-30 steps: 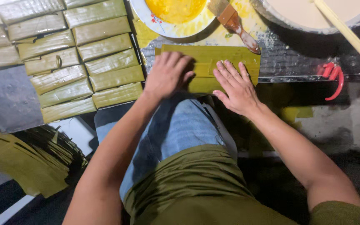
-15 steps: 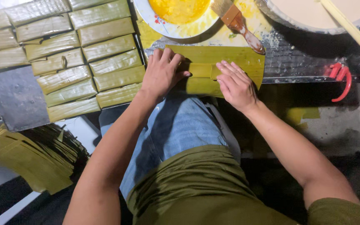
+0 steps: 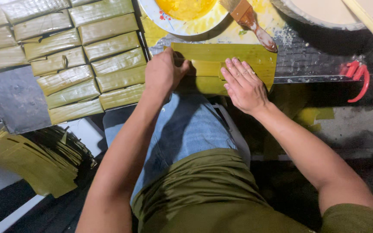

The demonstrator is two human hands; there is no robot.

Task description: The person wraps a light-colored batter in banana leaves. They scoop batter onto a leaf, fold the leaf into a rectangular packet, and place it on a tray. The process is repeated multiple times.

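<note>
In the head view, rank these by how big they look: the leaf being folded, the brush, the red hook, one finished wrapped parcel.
1. Leaf being folded, widest.
2. Wrapped parcel and brush look alike in length; the brush is cut off by the frame edge, so I won't rank them.
3. Red hook, smallest.
</note>
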